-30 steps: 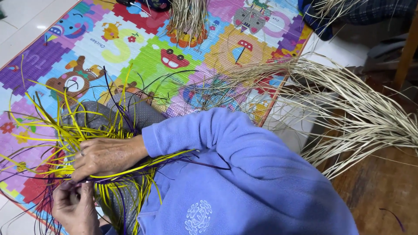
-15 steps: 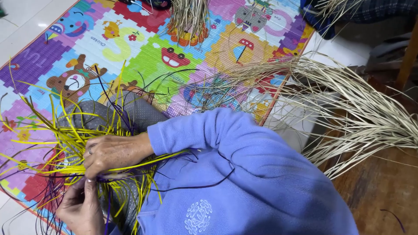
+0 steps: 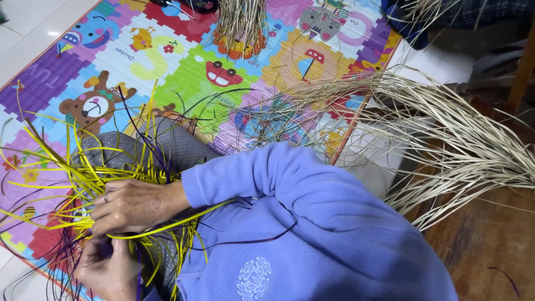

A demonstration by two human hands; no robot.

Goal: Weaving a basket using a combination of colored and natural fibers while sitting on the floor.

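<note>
A bundle of yellow and dark purple weaving strips [image 3: 83,184] fans out over my lap, on grey dotted trousers [image 3: 173,147]. My right hand [image 3: 134,205], with a ring on one finger and a blue-purple fleece sleeve [image 3: 290,189] behind it, presses down on the strips and pinches a yellow one. Just below it at the bottom edge, my left hand [image 3: 106,268] closes around the strips' lower ends. The two hands touch at the fingertips.
A colourful cartoon play mat [image 3: 184,61] covers the floor ahead. A big sheaf of pale dried straw [image 3: 446,139] spreads to the right over a wooden floor [image 3: 490,251]. Another straw bundle [image 3: 239,22] stands at the top. White tiles [image 3: 22,22] show at the far left.
Both hands have shifted slightly up and to the right while working the yellow strips. The strips have fanned a little differently. The straw has not moved.
</note>
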